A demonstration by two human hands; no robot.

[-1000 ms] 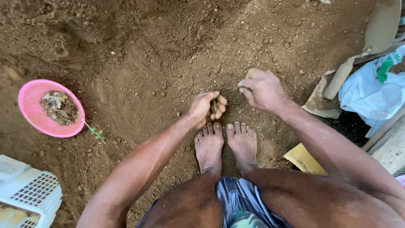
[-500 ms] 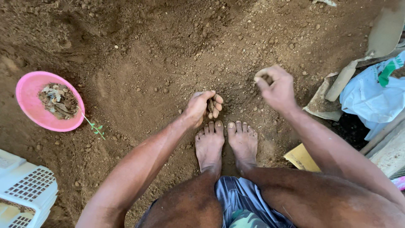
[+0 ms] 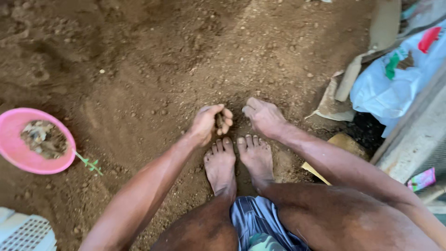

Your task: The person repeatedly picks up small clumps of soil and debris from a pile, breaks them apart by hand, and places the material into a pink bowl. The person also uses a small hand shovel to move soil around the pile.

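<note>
Scene: A squatting person is seen from above, bare feet [image 3: 239,160] planted together on loose brown soil [image 3: 186,60].
Left hand: The left hand [image 3: 211,122] is cupped, fingers curled around a small clump of soil [image 3: 218,120], raised just over the ground ahead of the left toes.
Right hand: The right hand [image 3: 262,116] is lowered palm-down to the soil, fingers bent and loosely closed; whether anything is gripped beneath it cannot be told.
Key relation: The two hands are set side by side, near but apart, with a dark dip in the soil [image 3: 237,118] between them; that patch lies directly before the toes, about equally near to both hands, the right being the one lower to the ground.
Clump position: The held soil is kept in the left palm, above the ground and just left of the dip.
To the left: A pink bowl [image 3: 18,155] with dry debris inside is set well apart, a green sprig [image 3: 89,163] just beside its rim; a white basket [image 3: 25,232] is seen at the corner.
To the right: A white sack [image 3: 395,88] and cardboard scraps [image 3: 332,100] are piled beside a concrete edge [image 3: 418,135].
</note>
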